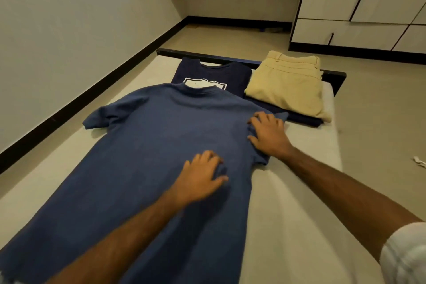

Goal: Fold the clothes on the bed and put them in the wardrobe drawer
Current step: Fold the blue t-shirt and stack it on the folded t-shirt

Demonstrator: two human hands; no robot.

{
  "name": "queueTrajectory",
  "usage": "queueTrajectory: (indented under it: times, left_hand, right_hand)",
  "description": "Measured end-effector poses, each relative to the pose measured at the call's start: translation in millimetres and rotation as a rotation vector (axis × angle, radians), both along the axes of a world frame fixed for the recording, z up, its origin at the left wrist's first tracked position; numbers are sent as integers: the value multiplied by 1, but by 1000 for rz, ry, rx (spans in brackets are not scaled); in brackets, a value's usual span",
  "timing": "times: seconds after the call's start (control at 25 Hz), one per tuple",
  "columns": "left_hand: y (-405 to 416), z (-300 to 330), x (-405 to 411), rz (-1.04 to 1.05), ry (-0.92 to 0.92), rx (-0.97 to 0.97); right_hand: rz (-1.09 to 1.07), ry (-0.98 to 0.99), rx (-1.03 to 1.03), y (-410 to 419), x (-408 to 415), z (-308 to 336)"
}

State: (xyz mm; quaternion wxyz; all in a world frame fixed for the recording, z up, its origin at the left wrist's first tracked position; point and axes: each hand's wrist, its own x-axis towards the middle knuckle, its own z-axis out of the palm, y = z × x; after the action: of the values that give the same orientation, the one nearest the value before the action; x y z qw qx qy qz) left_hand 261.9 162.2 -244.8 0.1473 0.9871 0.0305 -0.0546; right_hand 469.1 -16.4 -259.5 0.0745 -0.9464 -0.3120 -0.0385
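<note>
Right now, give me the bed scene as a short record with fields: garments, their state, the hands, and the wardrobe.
spread garment: blue T-shirt, laid flat on the mattress, back up, unfolded
left hand: fingers spread, pressing the shirt near its right side
right hand: fingers spread, pressing at the right sleeve
folded garments: navy printed T-shirt and beige trousers, side by side at the far end
wardrobe: beyond the bed on the right, drawers closed

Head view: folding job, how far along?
Done: navy tee and beige trousers lie folded at the far end of the bed. In hand: left hand and right hand press flat on the unfolded blue tee. Left: fold it, drawer everything.
</note>
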Motion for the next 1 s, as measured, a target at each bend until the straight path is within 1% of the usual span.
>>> queueTrajectory:
  times: [0.08, 0.16, 0.2, 0.24, 0.28, 0.36, 0.44, 0.48, 0.56, 0.6, 0.64, 0.72, 0.84, 0.92, 1.0]
  left_hand:
    - [-68, -5, -37, -54, 131, 140]
    - [-105, -17, -56, -19, 212, 240]
    - [-114, -21, -61, 11, 244, 269]
    - [-119, -21, -64, 33, 273, 280]
    - [-121, -19, -67, 48, 291, 299]
    - [-123, -13, -79, 58, 306, 346]
    - [-122, -7, -92, 69, 313, 408]
    - [-118, -6, -97, 77, 310, 415]
    - [-110, 5, -100, 90, 302, 337]
    - [-104, 14, -100, 94, 290, 296]
    - [-94, 22, -99, 93, 270, 277]
    - [-62, 47, -99, 111, 253, 299]
    - [6, 82, -104, 197, 221, 298]
    - [45, 103, -108, 242, 93, 199]
    - [69, 123, -115, 183, -92, 95]
  right_hand:
    - [-109, 138, 64, -19, -12, -9]
    - [-224, 338, 165, -37, -15, -16]
    - [-232, 392, 179, -42, -18, -17]
    - [-211, 400, 172, -45, -22, -19]
    - [-155, 376, 167, -46, -27, -18]
    - [34, 327, 169, -47, -44, -11]
    - [217, 312, 78, -53, -59, -12]
    - [251, 291, 10, -56, -65, -17]
    - [192, 156, -65, -55, -73, -26]
    - [136, 97, -55, -48, -74, -26]
    - [84, 87, -35, -38, -74, -23]
    - [-27, 133, 54, -22, -71, -5]
    - [-159, 170, 316, -18, -57, 30]
    - [-198, 176, 488, -16, -51, 55]
    - [-244, 185, 685, -14, -51, 86]
